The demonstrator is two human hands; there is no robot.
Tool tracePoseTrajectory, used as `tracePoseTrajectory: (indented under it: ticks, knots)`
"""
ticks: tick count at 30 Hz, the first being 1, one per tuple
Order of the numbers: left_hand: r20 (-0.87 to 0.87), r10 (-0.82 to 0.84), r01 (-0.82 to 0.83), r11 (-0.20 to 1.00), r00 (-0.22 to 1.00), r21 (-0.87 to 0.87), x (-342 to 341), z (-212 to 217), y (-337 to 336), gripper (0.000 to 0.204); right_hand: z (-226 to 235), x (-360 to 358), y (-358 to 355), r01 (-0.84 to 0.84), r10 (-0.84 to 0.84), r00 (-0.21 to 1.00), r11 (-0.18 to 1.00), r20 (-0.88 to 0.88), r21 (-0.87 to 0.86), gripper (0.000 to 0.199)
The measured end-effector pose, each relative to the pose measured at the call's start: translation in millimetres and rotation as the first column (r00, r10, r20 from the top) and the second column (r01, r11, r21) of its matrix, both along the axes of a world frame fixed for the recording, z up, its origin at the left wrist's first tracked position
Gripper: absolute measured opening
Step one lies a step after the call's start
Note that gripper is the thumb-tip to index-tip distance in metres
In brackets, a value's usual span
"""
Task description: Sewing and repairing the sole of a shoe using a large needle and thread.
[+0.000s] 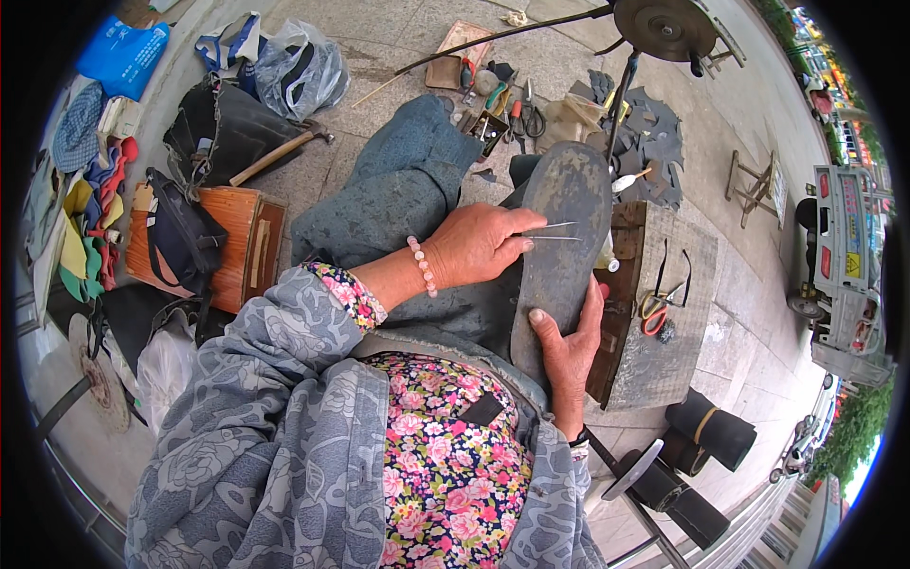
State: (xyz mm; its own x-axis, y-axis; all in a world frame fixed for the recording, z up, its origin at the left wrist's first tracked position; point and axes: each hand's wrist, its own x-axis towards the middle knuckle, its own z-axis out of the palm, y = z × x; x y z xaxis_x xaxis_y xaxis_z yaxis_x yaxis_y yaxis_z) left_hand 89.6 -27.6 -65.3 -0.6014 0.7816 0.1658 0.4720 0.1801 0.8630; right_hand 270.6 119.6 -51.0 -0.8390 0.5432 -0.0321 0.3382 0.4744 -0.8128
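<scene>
A shoe lies sole up over my lap, its dark grey sole worn and patchy. My right hand grips its near part, with the thumb on the sole and the fingers around the right edge. Between the thumb and fingertips of my left hand, a pair of metal tweezers is pinched. Its two thin prongs reach over the middle of the sole; whether the tips touch it I cannot tell. A dark cloth covers my legs beneath the shoe.
To the right, a wooden box bears orange-handled scissors and glasses. Ahead lie hand tools and black rubber scraps below a metal wheel. A hammer and an orange wooden box are left; rubber rolls lie near right.
</scene>
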Motion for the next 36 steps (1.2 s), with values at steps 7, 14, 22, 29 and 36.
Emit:
tracePoseTrajectory:
  ticks: [7, 14, 22, 29, 36]
  knots:
    - [0.004, -0.005, 0.005, 1.0, 1.0, 0.0, 0.4, -1.7, 0.1, 0.032, 0.2, 1.1, 0.0, -0.003, 0.003, 1.0, 1.0, -0.002, 0.009, 0.092]
    - [0.004, -0.005, 0.005, 1.0, 1.0, 0.008, 0.4, 0.8, 0.7, 0.032, 1.1, 1.8, 0.6, -0.003, 0.004, 1.0, 1.0, -0.003, 0.023, 0.092]
    - [0.02, -0.008, 0.008, 1.0, 1.0, -0.02, -0.2, 0.8, 0.1, 0.033, 1.5, -0.1, -0.4, -0.001, 0.001, 1.0, 1.0, 0.005, 0.007, 0.091]
    - [-0.002, 0.022, -0.022, 0.999, 1.0, 0.045, 1.5, -6.0, 2.2, 0.031, -0.7, 0.6, 1.0, -0.003, 0.003, 1.0, 1.0, 0.006, 0.003, 0.093]
    - [0.001, 0.007, -0.007, 1.0, 1.0, 0.014, 0.5, -1.1, 0.9, 0.032, 2.5, 0.0, 0.3, -0.002, 0.002, 1.0, 1.0, 0.008, -0.005, 0.093]
